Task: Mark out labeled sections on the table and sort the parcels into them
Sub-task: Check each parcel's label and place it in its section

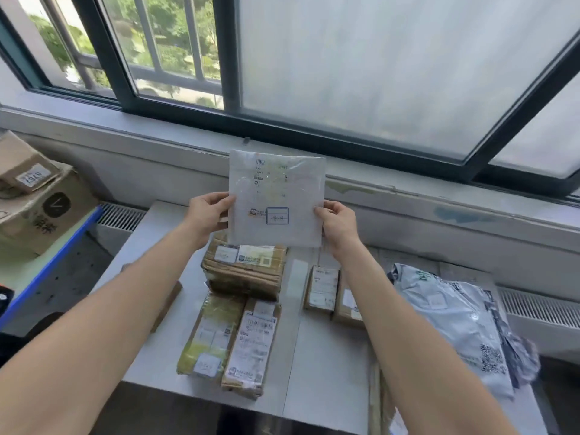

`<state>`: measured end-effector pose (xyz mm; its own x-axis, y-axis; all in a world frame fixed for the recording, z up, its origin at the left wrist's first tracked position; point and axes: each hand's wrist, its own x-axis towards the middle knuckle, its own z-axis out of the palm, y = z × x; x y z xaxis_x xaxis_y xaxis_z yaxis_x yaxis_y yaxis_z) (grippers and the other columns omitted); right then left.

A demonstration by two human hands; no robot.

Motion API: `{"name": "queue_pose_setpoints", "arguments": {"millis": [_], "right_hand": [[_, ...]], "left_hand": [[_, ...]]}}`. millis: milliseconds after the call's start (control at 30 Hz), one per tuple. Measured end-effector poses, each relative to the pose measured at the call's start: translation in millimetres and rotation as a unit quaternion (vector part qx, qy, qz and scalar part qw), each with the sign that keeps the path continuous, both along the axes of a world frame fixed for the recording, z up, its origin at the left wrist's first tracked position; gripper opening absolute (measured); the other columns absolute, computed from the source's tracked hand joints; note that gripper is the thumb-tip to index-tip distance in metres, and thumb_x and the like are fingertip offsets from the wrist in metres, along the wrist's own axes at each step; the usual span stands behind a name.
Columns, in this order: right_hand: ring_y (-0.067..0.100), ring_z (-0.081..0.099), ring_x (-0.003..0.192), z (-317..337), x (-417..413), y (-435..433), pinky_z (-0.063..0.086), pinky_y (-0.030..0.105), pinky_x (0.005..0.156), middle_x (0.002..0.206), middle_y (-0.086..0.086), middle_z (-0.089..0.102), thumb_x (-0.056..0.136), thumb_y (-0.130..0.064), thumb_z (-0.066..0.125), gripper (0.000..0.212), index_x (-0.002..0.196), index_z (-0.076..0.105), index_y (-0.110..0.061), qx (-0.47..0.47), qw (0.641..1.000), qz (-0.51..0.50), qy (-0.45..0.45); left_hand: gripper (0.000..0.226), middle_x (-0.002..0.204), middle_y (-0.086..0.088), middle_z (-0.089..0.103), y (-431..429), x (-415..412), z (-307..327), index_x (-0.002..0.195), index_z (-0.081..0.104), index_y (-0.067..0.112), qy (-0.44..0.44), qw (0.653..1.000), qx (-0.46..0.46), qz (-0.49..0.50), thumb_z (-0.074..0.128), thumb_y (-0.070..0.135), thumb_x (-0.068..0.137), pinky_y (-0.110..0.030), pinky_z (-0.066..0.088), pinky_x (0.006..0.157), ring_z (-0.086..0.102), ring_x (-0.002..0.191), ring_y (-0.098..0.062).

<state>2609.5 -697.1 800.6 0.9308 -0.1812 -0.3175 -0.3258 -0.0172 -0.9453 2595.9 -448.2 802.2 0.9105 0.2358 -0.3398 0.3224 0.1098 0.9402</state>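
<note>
I hold a flat white envelope parcel [276, 196] upright in the air above the grey table [326, 365], its label facing me. My left hand [208, 215] pinches its left edge and my right hand [337, 222] pinches its right edge. Below it on the table lie a wide brown box [244, 271] and two long taped boxes [210, 334] [251, 343] side by side. Right of a strip of tape [296, 274] sit two small brown boxes [321, 288] [348, 304]. At the right edge lies a pile of grey plastic mailer bags [461, 321].
Stacked cardboard boxes [34, 196] stand on a blue-edged shelf [47, 271] at the left. A window sill and dark window frame [314, 133] run behind the table. A radiator grille [539, 309] is at the right, and another brown box [168, 301] shows under my left forearm.
</note>
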Motion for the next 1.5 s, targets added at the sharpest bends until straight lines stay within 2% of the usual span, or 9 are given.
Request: {"name": "queue_pose_setpoints", "arguments": {"millis": [233,467,700,833,967,1167,1300,1400,1500], "right_hand": [[0.016,0.068,0.086,4.6,-14.1,-73.5,0.056,0.024,0.072,0.099,0.005,0.072,0.095,-0.009,0.062,0.012,0.106,0.068,-0.008,-0.016,0.999,-0.045,-0.011],[0.022,0.069,0.098,14.9,-23.8,-137.9,0.058,0.038,0.088,0.105,0.008,0.072,0.095,-0.012,0.063,0.012,0.105,0.068,-0.010,-0.019,0.996,-0.090,-0.023],[0.027,0.068,0.099,17.2,-38.7,-191.1,0.057,0.043,0.090,0.106,0.013,0.072,0.090,-0.012,0.067,0.017,0.106,0.069,-0.008,-0.029,0.991,-0.126,-0.033],[0.026,0.067,0.095,14.0,-50.3,-216.5,0.058,0.043,0.087,0.106,0.013,0.071,0.090,-0.012,0.068,0.014,0.104,0.067,-0.011,-0.029,0.989,-0.144,-0.028],[0.022,0.064,0.094,6.4,-65.5,-245.4,0.057,0.039,0.086,0.107,0.011,0.068,0.088,-0.010,0.070,0.016,0.103,0.065,-0.013,-0.038,0.984,-0.171,-0.029],[0.020,0.063,0.093,-7.4,-85.3,-310.9,0.056,0.035,0.086,0.105,0.009,0.068,0.086,-0.009,0.072,0.016,0.100,0.066,-0.013,-0.048,0.977,-0.207,-0.023],[0.016,0.061,0.089,-8.6,-104.6,-368.5,0.050,0.028,0.076,0.099,0.005,0.067,0.088,-0.009,0.071,0.015,0.102,0.066,-0.013,-0.068,0.969,-0.235,-0.017],[0.018,0.063,0.090,-11.2,-119.5,-409.4,0.054,0.031,0.082,0.096,0.005,0.067,0.087,-0.009,0.071,0.013,0.098,0.066,-0.014,-0.083,0.960,-0.266,-0.009],[0.019,0.063,0.091,-13.9,-129.7,-438.9,0.055,0.034,0.085,0.098,0.006,0.068,0.087,-0.009,0.070,0.012,0.096,0.065,-0.016,-0.099,0.956,-0.277,0.011]], "left_hand": [[0.014,0.094,-0.005,0.069,-69.7,11.9,3.5,0.108,0.064,0.007,-0.007,0.999,0.017,-0.049,0.062,0.013,0.096,-0.033,0.058,0.072,0.065,0.083,-0.019],[0.018,0.094,-0.007,0.069,-133.5,17.1,16.7,0.112,0.065,0.006,-0.022,0.995,0.025,-0.093,0.062,0.014,0.096,-0.042,0.056,0.088,0.065,0.085,-0.025],[0.004,0.097,-0.008,0.071,-183.0,10.6,25.3,0.097,0.068,0.015,-0.026,0.993,0.034,-0.113,0.066,0.016,0.093,-0.041,0.058,0.082,0.068,0.086,-0.024],[0.015,0.098,-0.008,0.071,-209.6,5.9,26.5,0.106,0.068,0.008,-0.023,0.991,0.039,-0.123,0.068,0.014,0.092,-0.034,0.059,0.074,0.068,0.086,-0.022],[0.009,0.097,-0.008,0.071,-239.0,1.7,21.5,0.098,0.068,0.011,-0.010,0.990,0.042,-0.137,0.070,0.011,0.089,-0.026,0.055,0.059,0.068,0.078,-0.017],[0.023,0.099,-0.011,0.074,-299.2,-1.6,7.3,0.107,0.070,0.003,0.011,0.983,0.053,-0.175,0.074,0.010,0.086,-0.031,0.057,0.066,0.071,0.083,-0.022],[0.024,0.097,-0.016,0.073,-363.6,-3.0,-0.2,0.108,0.070,-0.001,0.015,0.978,0.057,-0.202,0.074,0.009,0.086,-0.031,0.060,0.063,0.068,0.072,-0.021],[0.019,0.085,-0.015,0.071,-411.4,-7.5,-2.4,0.104,0.069,0.000,0.029,0.971,0.062,-0.227,0.073,0.007,0.087,-0.027,0.059,0.053,0.067,0.057,-0.016],[0.015,0.078,-0.011,0.071,-440.3,-13.6,-7.5,0.100,0.070,0.002,0.033,0.963,0.092,-0.252,0.074,0.007,0.086,-0.029,0.057,0.058,0.067,0.055,-0.014]]}}
